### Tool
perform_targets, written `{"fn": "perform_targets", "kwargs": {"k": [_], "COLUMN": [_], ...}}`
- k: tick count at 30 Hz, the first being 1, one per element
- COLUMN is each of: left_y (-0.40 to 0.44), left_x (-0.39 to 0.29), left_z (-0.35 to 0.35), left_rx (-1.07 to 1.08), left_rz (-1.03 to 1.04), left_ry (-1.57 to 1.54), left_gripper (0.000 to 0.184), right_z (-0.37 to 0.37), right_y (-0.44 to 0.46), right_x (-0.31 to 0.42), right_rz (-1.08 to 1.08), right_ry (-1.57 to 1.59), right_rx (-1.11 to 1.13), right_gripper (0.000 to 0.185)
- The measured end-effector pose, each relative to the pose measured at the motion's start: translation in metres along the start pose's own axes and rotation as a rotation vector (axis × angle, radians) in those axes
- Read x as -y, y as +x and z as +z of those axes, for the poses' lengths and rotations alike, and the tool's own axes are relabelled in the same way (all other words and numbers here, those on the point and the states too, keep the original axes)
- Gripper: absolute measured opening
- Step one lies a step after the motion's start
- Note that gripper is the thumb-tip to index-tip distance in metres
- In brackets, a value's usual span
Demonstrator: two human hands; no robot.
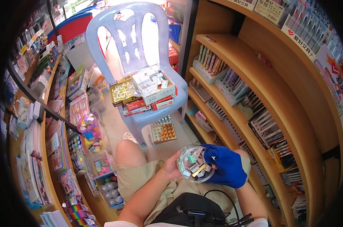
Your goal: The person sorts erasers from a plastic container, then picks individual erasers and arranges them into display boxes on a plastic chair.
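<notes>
My left hand [173,166] is closed around the left side of a round clear plastic tub [181,153], held above my lap. Inside the tub lie several small wrapped blocks [196,162] in white, grey, green and yellow that look like erasers. A blue cloth [228,170] covers most of my right hand [214,166], of which only a bit of finger shows at the tub's right edge. The cloth is gripped in that hand and pressed against the tub's right side.
Ahead stands a light blue plastic chair [141,120] bearing small boxes [159,95] of erasers. Below it is a tray [163,133] of orange and pale round-topped items. Curved wooden shelves [251,68] of pens rise on my right; stocked shelves [50,147] line the left.
</notes>
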State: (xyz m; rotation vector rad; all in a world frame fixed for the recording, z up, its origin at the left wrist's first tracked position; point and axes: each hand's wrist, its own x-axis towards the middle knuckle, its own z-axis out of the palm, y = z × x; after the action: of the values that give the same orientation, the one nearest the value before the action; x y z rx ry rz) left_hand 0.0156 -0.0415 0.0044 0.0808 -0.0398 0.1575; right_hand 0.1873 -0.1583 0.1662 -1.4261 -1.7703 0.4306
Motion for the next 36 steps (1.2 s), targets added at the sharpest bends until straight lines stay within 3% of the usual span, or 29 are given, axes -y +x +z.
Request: {"fn": "perform_targets", "kwargs": {"k": [8,13,16,21,25,28,34,36], "left_y": [-0.001,-0.003,-0.002,-0.002,-0.002,-0.003,-0.001,0.000], "left_x": [-0.001,-0.002,-0.002,-0.001,0.000,0.000,0.000,-0.001], "left_z": [0.008,0.011,0.009,0.001,-0.003,-0.005,-0.001,-0.002], "left_rx": [-0.044,-0.126,-0.096,-0.052,-0.035,-0.044,-0.050,-0.050], "left_rz": [0.023,0.025,0.010,-0.003,0.014,0.020,0.026,0.030], "left_ry": [0.061,0.114,0.090,0.031,0.006,0.016,0.002,-0.001], "left_gripper": [0.077,0.082,0.082,0.076,0.071,0.068,0.067,0.066], "right_z": [0.002,-0.007,-0.004,-0.004,0.001,0.006,0.002,0.001], "right_y": [0.004,0.004,0.008,-0.003,0.001,-0.006,0.000,0.000], "right_x": [0.015,0.015,0.010,0.014,0.022,0.008,0.017,0.014], "right_rz": [0.373,0.175,0.002,0.223,0.127,-0.036,0.133,0.081], "right_ry": [0.307,-0.052,-0.080,-0.113,-0.357,-0.342,-0.409,-0.376], "right_rx": [-0.037,0.077,0.009,0.059,0.067,0.043,0.075,0.011], "right_gripper": [0.018,0.014,0.011,0.018,0.027,0.027,0.030,0.033]}}
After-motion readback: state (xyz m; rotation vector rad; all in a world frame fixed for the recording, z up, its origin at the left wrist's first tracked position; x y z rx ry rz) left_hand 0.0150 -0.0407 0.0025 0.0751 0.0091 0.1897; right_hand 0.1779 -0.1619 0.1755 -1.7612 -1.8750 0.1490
